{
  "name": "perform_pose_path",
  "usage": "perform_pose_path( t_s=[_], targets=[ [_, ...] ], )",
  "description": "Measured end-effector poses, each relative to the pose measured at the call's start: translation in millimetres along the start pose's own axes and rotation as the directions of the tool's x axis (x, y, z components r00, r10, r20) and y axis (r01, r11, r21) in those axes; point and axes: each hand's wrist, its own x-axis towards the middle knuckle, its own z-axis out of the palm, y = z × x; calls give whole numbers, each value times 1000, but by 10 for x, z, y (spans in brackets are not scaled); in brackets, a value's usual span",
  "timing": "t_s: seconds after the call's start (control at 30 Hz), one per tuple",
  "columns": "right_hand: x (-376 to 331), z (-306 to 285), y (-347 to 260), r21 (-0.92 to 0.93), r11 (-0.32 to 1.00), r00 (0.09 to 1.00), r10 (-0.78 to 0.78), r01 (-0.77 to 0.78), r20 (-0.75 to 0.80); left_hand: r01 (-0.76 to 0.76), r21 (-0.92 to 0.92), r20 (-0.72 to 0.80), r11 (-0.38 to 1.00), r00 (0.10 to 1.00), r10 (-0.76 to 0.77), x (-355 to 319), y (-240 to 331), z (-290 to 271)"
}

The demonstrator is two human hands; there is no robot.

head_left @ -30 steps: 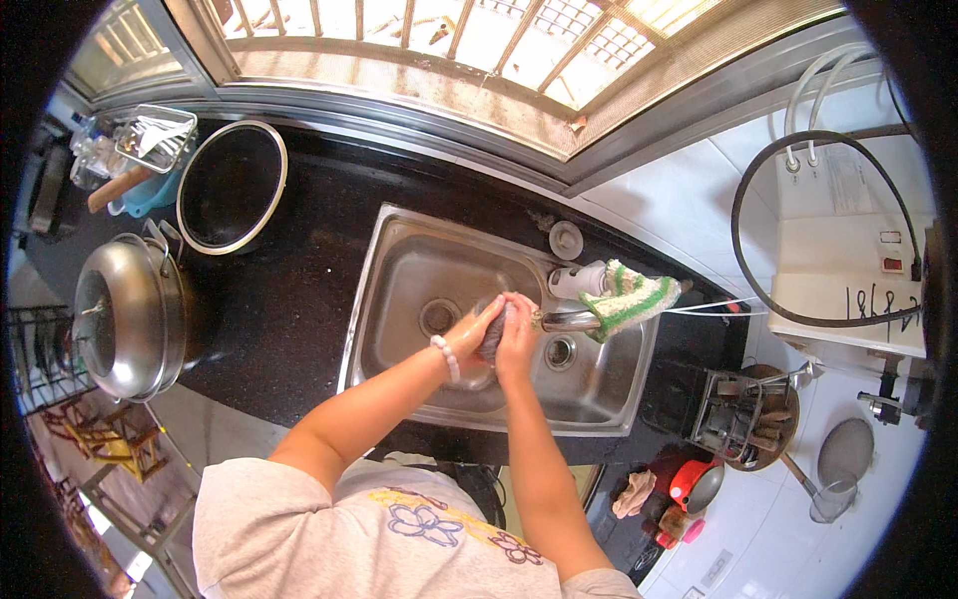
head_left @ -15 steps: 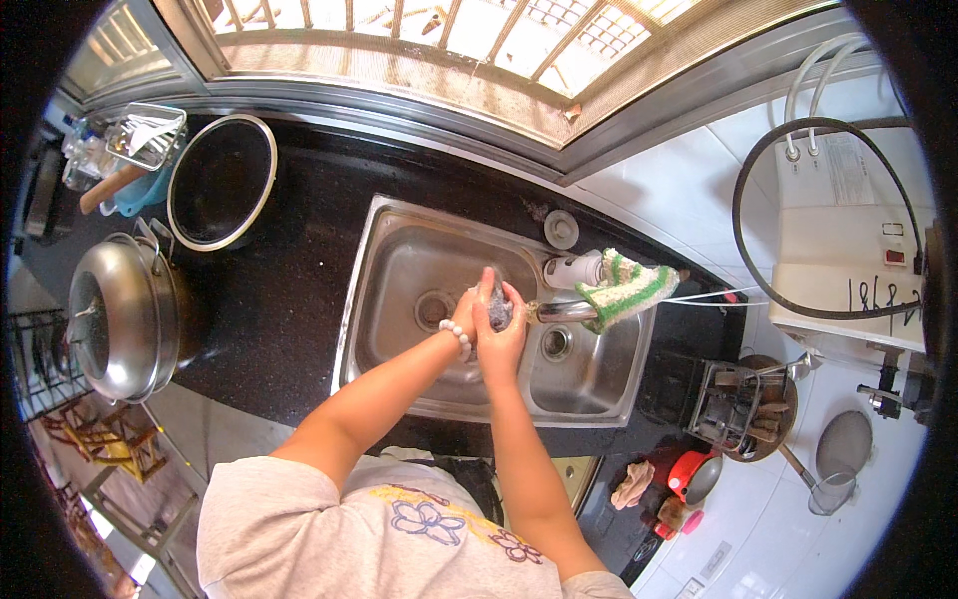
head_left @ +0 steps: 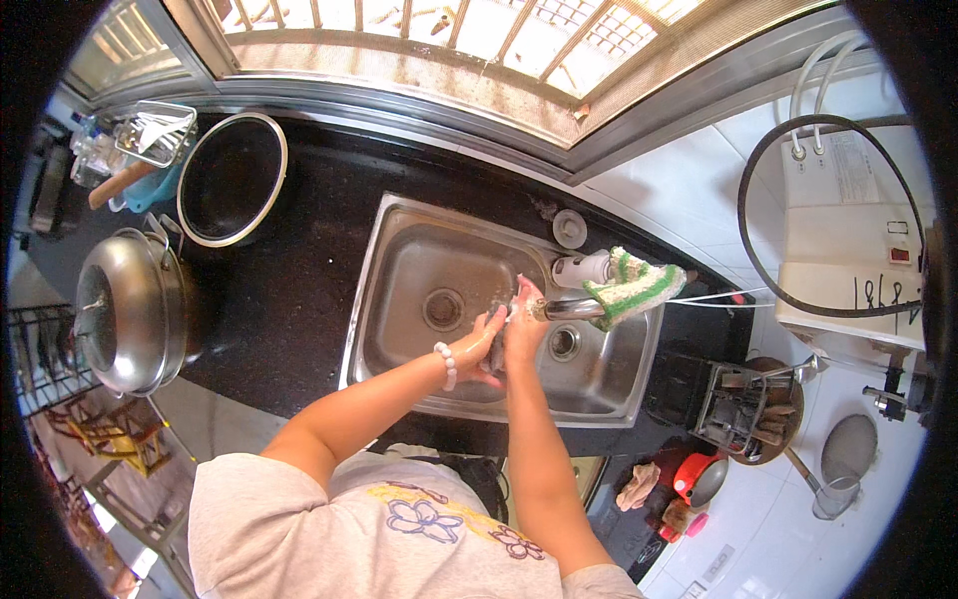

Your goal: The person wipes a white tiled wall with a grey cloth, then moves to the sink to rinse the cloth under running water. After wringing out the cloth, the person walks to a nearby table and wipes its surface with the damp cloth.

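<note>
My left hand, with a white bead bracelet on the wrist, and my right hand are pressed together over the steel sink. They sit right under the spout of the chrome tap, in running water. Something greyish shows between the palms, but I cannot make out what it is. A green and white knitted cloth hangs over the tap just right of my hands. The sink drain lies to their left.
On the black counter to the left stand a black pot and a lidded steel wok. A utensil caddy stands to the right of the sink. A white wall unit with a black hose hangs further right.
Both hands have stayed under the tap, shifting against each other with the fingers changing position. The view has tilted slightly.
</note>
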Motion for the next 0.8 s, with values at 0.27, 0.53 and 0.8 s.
perform_pose_path(
  t_s=[0.27, 0.53, 0.8],
  targets=[
    [18, 15, -6, 351, 868, 936, 321, -352, 144, -339, -21, 17, 941, 941, 339, 699, -231, -411],
    [-234, 55, -332, 105, 992, 927, 27, -71, 374, -655, 542, 42, 526, 647, 762, 1049, -150, -635],
    [-244, 166, -171, -5, 994, 973, 108, -111, -205, -442, 302, -137, 845, 857, 497, 777, -282, -413]
  ],
)
